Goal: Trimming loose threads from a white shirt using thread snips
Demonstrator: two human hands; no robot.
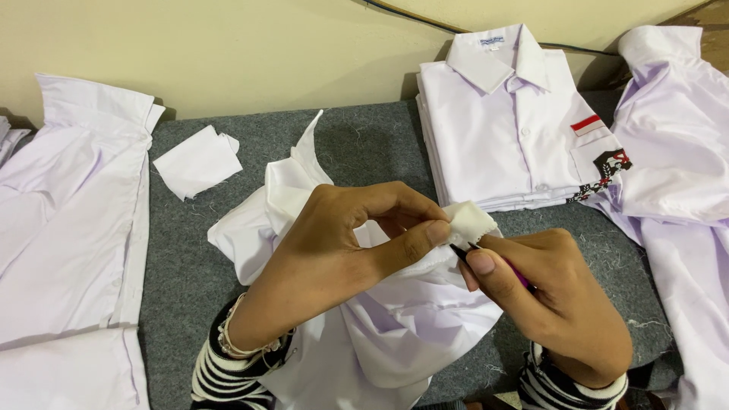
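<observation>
Fabric tab: I see the small white cloth corner (471, 222) dead centre between both hands, raised off the grey counter (190, 250), lying roughly left-right.
Left hand (342, 243): nearer; thumb and forefinger closed, pinching the tab.
Right hand (554, 304): closed round a dark, thin tool (465, 253), tip touching the tab's lower edge.
Shirt (380, 319): bunched beneath both.

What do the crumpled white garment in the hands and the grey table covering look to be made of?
Crumpled white garment: thin woven cloth, probably cotton blend, matte; it creases sharply.
Grey table covering: looks like felt, fuzzy and speckled, with loose threads clinging.
</observation>
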